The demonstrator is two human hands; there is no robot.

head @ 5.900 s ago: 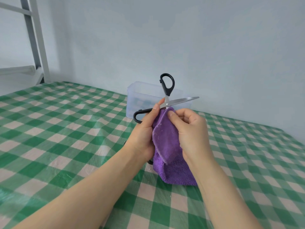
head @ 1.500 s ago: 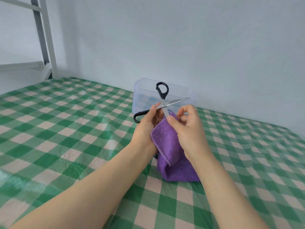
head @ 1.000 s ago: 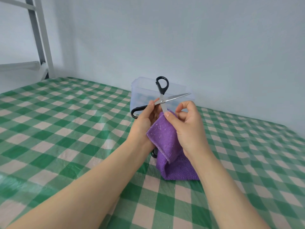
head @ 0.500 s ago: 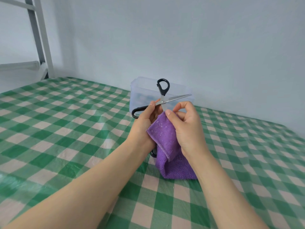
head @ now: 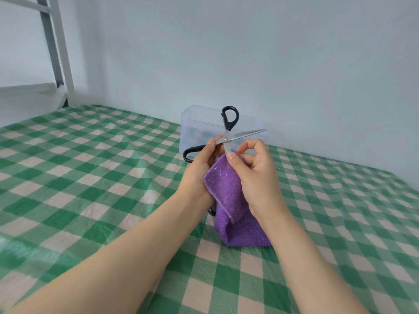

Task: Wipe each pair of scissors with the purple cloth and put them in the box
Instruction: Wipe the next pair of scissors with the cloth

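Observation:
My left hand (head: 200,171) pinches black-handled scissors (head: 229,130) near their pivot, held up over the table with the blades spread wide. One blade points right; the other points down and is wrapped in the purple cloth (head: 229,196). My right hand (head: 256,175) pinches that cloth around the lower blade, and the cloth's tail hangs to the table. Behind the scissors stands the clear plastic box (head: 199,125), with something bluish inside that I cannot make out.
A green and cream checked tablecloth (head: 102,177) covers the table, which meets a pale wall at the back. A grey metal frame (head: 56,51) rises at the far left. A dark object (head: 212,211) peeks out on the table under my left wrist.
My right hand has slid the cloth slightly along the lower blade. The scissors stay open and in nearly the same place in my left hand.

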